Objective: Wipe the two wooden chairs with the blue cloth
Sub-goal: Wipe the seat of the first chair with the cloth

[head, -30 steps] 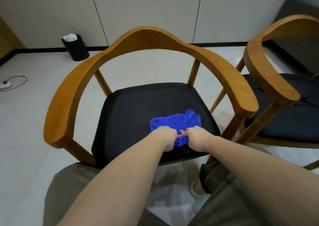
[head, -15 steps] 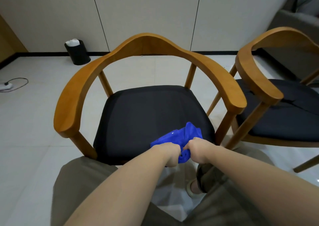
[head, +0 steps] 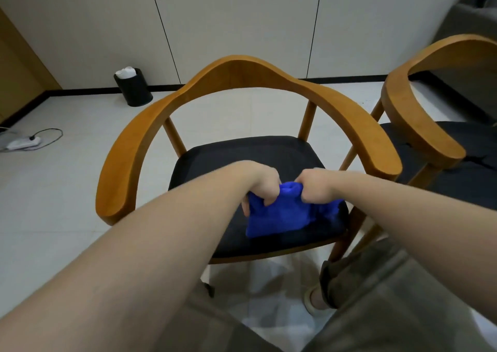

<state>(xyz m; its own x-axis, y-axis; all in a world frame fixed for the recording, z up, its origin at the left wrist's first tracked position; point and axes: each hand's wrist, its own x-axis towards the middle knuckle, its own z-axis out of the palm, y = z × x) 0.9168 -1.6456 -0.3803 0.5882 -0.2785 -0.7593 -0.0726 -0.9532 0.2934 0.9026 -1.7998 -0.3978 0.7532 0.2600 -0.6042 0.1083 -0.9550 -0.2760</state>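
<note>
- The near chair [head: 242,65] stands straight ahead of the person, and everything below is placed from it.
- The blue cloth [head: 279,218] is over the front right part of its seat pad [head: 242,152]. The top edge is lifted and the lower folds sag onto or just above the pad; I cannot tell which.
- The left hand [head: 265,187] has its fingers curled into the cloth's left upper edge and grips it.
- The right hand [head: 316,189] pinches the right upper edge in a closed fist. The two hands are close together with a hump of cloth between them.
- The bunched cloth runs roughly side to side across the seat front, parallel to the front edge.
- The wood to be wiped lies up and away from both hands. The right hand is nearer the rail end on the person's right, and the left hand is nearer the opposite end.
- The second chair [head: 419,125] stands just beside the near chair on the right, closest to the right hand.
- The cloth looks soft, plush and limp. The chair rail is one smooth, glossy band of bent wood, broad at the back and rounded at the tips. The pad is dark, matte woven fabric.
- Behind the near chair to the left are a black bin [head: 133,88] and a power strip [head: 22,143] on the pale tiled floor [head: 67,190].
</note>
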